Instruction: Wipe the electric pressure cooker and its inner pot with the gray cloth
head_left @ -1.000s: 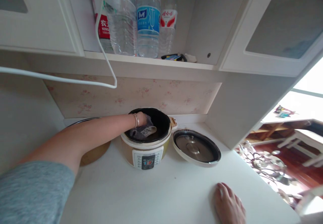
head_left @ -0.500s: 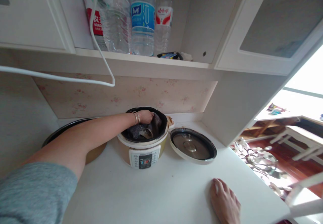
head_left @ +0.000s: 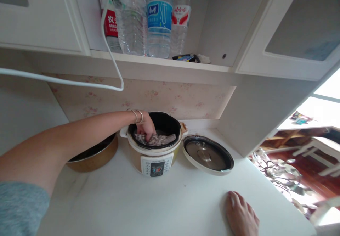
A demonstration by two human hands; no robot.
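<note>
My left hand [head_left: 145, 127] reaches down into the open electric cooker [head_left: 154, 159] and presses a grey patterned cloth [head_left: 162, 139] against the dark inside near the front rim. The cooker is beige with a white control panel facing me. Its lid [head_left: 208, 154] lies upside down on the white counter [head_left: 159, 204] just to the right. My right hand [head_left: 241, 215] rests flat on the counter near the front edge, palm down, fingers apart, holding nothing.
A brown inner pot [head_left: 92, 154] sits left of the cooker. Several water bottles [head_left: 158, 18] stand on the shelf above. A white wire hanger [head_left: 79, 83] crosses the upper left. Cabinet doors hang overhead, and a side wall panel [head_left: 252, 115] closes the counter on the right.
My left hand has moved the cloth from the far side of the cooker's interior towards the front left, and my arm has lifted off the brown pot. My right hand has stayed put.
</note>
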